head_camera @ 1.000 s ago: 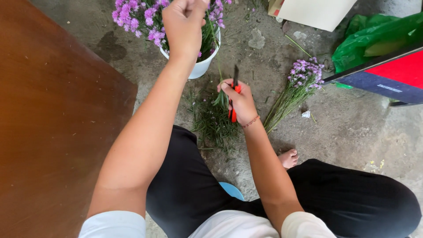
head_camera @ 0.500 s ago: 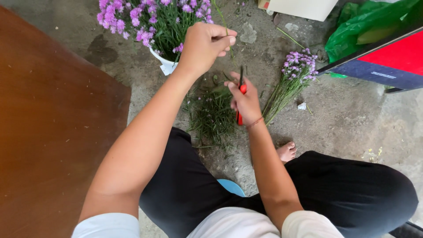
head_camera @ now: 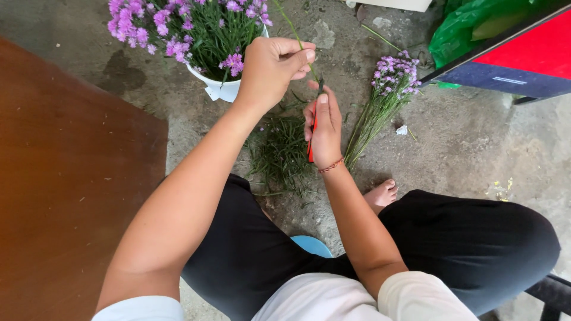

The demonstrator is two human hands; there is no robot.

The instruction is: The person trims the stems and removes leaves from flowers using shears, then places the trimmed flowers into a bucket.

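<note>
A rough grey concrete floor point(head_camera: 476, 148) fills the view, with a brown wooden desk point(head_camera: 65, 196) along the left edge and a person seated low, dark trousers and a bare foot point(head_camera: 380, 193) showing. The left hand point(head_camera: 270, 71) is raised in front of a white pot point(head_camera: 220, 89) crowded with purple flowers, its fingers pinched together on a thin green stem point(head_camera: 291, 30) that runs up and away toward the top of the frame. Just below and to the right, the right hand point(head_camera: 324, 128) is closed around red-handled scissors point(head_camera: 311, 139) — the dark tip pokes up beside the thumb and meets the lower end of the stem, right under the left fingertips. A red bracelet sits on that wrist. On the floor under both hands lies a scatter of green trimmings point(head_camera: 282, 151), and just right of the right hand a loose bunch of cut purple flowers point(head_camera: 383, 95) rests on the concrete, blooms pointing away. Beyond it sit a green plastic bag point(head_camera: 470, 27) and a red and dark blue board point(head_camera: 511, 65).
</note>
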